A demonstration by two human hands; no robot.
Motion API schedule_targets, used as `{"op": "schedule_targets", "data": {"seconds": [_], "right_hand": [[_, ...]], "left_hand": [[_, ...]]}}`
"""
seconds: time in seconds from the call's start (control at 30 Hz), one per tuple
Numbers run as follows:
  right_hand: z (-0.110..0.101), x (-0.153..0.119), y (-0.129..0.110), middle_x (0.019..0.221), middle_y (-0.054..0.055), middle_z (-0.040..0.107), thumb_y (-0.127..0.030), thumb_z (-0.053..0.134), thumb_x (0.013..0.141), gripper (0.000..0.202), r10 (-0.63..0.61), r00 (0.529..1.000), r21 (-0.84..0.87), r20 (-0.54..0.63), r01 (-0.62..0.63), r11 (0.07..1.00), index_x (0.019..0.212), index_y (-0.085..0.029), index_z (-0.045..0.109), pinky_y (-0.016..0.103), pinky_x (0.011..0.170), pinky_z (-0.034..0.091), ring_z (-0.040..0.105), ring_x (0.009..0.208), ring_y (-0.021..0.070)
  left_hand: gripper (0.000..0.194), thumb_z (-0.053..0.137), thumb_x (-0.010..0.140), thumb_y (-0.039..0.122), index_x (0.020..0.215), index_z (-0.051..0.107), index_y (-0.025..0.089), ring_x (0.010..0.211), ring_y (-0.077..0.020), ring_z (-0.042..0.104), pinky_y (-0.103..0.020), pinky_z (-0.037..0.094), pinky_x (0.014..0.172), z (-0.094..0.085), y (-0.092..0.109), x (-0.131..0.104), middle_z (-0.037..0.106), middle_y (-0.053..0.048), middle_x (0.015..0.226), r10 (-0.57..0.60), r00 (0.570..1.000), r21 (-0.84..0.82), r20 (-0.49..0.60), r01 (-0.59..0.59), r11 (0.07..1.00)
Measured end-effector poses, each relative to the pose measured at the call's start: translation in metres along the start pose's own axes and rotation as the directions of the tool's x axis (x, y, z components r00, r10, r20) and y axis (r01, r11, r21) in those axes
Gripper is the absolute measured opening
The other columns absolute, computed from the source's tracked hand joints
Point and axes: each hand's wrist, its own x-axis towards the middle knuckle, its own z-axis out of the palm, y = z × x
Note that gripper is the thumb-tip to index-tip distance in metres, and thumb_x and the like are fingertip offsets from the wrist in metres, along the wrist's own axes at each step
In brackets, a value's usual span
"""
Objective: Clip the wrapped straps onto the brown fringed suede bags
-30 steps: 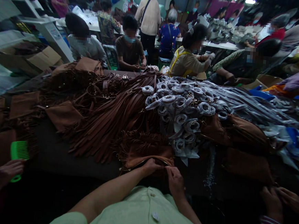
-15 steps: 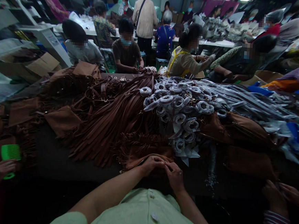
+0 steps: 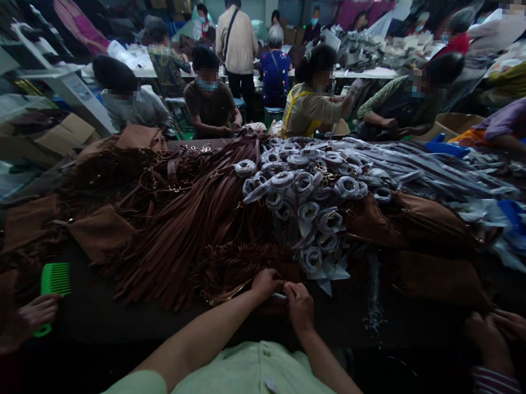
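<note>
Directly before me lies a brown fringed bag [image 3: 229, 282], its edge with a gold-coloured zip line drawn toward my hands. My left hand [image 3: 267, 284] pinches the bag at this edge, fingers closed. Close beside it, my right hand [image 3: 300, 307] is closed too, thumb and fingertips at the same spot. Something small and pale shows beneath the fingers; I cannot make out what it is. Just beyond the bag are coiled straps in clear wrapping [image 3: 310, 258] and a fan of loose brown straps [image 3: 188, 227].
At left, a co-worker's hand [image 3: 38, 313] holds a green comb [image 3: 55, 281]. At right, another co-worker's hands [image 3: 491, 339] work near a brown bag [image 3: 441, 278]. Thin clear fasteners [image 3: 375, 297] lie right of my hands. Several people sit across the table.
My hands stay together at the bag's edge, its brown flap now lower and less visible. The green comb has moved rightward. The whole view has shifted slightly.
</note>
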Motion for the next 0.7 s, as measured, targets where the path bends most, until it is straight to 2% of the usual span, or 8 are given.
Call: {"op": "schedule_targets", "data": {"seconds": [0.1,0.2,0.27,0.33,0.43,0.57,0.63,0.7], "right_hand": [[0.011,0.003,0.017,0.084,0.008,0.066,-0.047,0.042,0.085,0.038,0.085,0.996,0.079,-0.01,-0.084,0.993,0.085,-0.018,0.068,0.029,0.075,0.044,0.059,0.077,0.0179],[0.017,0.005,0.032,0.084,0.008,0.067,-0.046,0.046,0.082,0.036,0.155,0.988,0.143,-0.012,-0.151,0.978,0.083,-0.018,0.069,0.031,0.076,0.045,0.061,0.079,0.0196],[0.018,0.007,0.036,0.085,0.008,0.068,-0.046,0.048,0.081,0.035,0.163,0.987,0.169,-0.019,-0.157,0.973,0.083,-0.018,0.069,0.031,0.076,0.046,0.061,0.081,0.0205],[0.018,0.008,0.036,0.082,0.007,0.068,-0.046,0.048,0.08,0.035,0.18,0.984,0.218,-0.006,-0.174,0.96,0.083,-0.018,0.069,0.03,0.071,0.047,0.062,0.075,0.0196],[0.017,0.008,0.032,0.076,0.004,0.067,-0.044,0.048,0.08,0.033,0.236,0.971,0.287,0.043,-0.238,0.928,0.082,-0.018,0.068,0.026,0.056,0.045,0.058,0.058,0.0157],[0.013,0.008,0.027,0.069,0.001,0.066,-0.04,0.048,0.08,0.029,0.239,0.969,0.291,0.054,-0.245,0.925,0.073,-0.02,0.067,0.024,0.051,0.041,0.054,0.052,0.0135],[0.012,0.007,0.027,0.07,0.001,0.066,-0.039,0.048,0.08,0.027,0.228,0.973,0.294,0.04,-0.23,0.928,0.074,-0.021,0.068,0.024,0.053,0.042,0.054,0.053,0.0135],[0.012,0.006,0.027,0.073,0.002,0.067,-0.039,0.048,0.08,0.027,0.233,0.972,0.303,0.034,-0.233,0.924,0.077,-0.021,0.068,0.025,0.053,0.043,0.055,0.053,0.0139]], "left_hand": [[0.028,0.061,0.074,0.036,0.098,0.064,0.021,0.088,-0.0236,0.063,-0.03,0.045,0.073,-0.007,0.005,-0.002,0.068,-0.008,0.09,0.127,0.992,0.455,-0.018,-0.105,0.884],[0.028,0.063,0.071,0.034,0.095,0.064,0.02,0.086,-0.0257,0.063,-0.03,0.045,0.071,-0.017,0.021,0.004,0.068,-0.01,0.09,0.132,0.985,0.6,0.108,-0.17,0.782],[0.023,0.062,0.071,0.032,0.091,0.064,0.019,0.086,-0.0255,0.063,-0.03,0.045,0.07,-0.022,0.038,0.015,0.067,-0.01,0.09,0.165,0.975,0.628,0.15,-0.223,0.746],[0.02,0.055,0.077,0.03,0.093,0.063,0.02,0.089,-0.0246,0.062,-0.031,0.045,0.073,-0.018,0.06,0.028,0.066,-0.009,0.092,0.292,0.948,0.639,0.127,-0.303,0.707],[0.022,0.046,0.083,0.023,0.099,0.061,0.02,0.088,-0.0235,0.062,-0.032,0.045,0.074,0.001,0.089,0.046,0.063,-0.01,0.099,0.494,0.844,0.636,0.208,-0.5,0.588],[0.028,0.042,0.082,0.013,0.105,0.058,0.015,0.084,-0.0247,0.062,-0.034,0.045,0.072,0.028,0.11,0.059,0.06,-0.015,0.099,0.519,0.736,0.604,0.435,-0.666,0.437],[0.027,0.04,0.082,0.011,0.102,0.059,0.013,0.084,-0.0259,0.062,-0.036,0.044,0.073,0.028,0.113,0.06,0.06,-0.017,0.096,0.51,0.716,0.595,0.477,-0.69,0.412],[0.024,0.041,0.083,0.013,0.096,0.061,0.014,0.085,-0.0257,0.061,-0.035,0.043,0.075,0.015,0.112,0.055,0.061,-0.017,0.094,0.507,0.708,0.576,0.491,-0.701,0.421]]}}
